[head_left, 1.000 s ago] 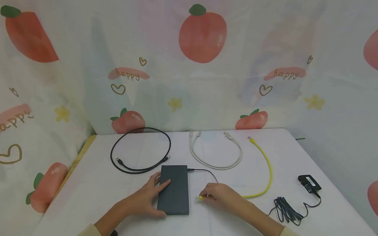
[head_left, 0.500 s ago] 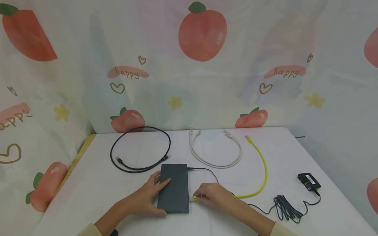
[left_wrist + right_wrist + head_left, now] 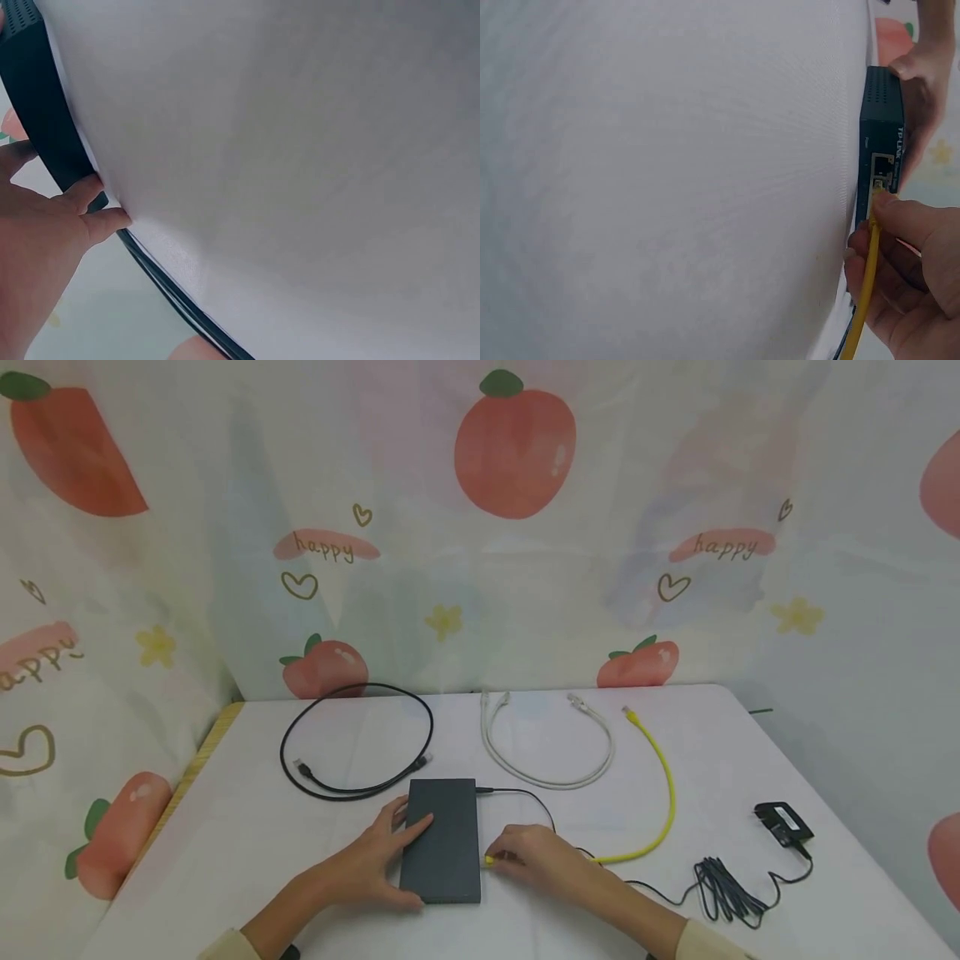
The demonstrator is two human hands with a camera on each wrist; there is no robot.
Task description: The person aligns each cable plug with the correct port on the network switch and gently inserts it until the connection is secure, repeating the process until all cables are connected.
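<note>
A dark TP-LINK network switch (image 3: 450, 856) lies flat on the white table. My left hand (image 3: 363, 868) holds it from the left, thumb at the near end, forefinger over the top and the other fingers along the side. On the right, my right hand (image 3: 536, 858) pinches the near end of a yellow network cable (image 3: 666, 777) just behind its plug. In the right wrist view the cable's plug (image 3: 877, 184) is right at a port in the switch's side, partly hidden by the fingers. A thin black power lead (image 3: 517, 791) is plugged into the switch's far right side.
Behind the switch lie a coiled black network cable (image 3: 432, 727) and a pale grey one (image 3: 551, 786). To the right sit a black power adapter (image 3: 783, 823) and its bundled cord (image 3: 729, 893). A printed curtain (image 3: 517, 610) hangs behind the table.
My right hand has moved left with the yellow cable, bringing its plug from apart to the switch's side. The cable's loop has shifted left. My left hand has stayed on the switch.
</note>
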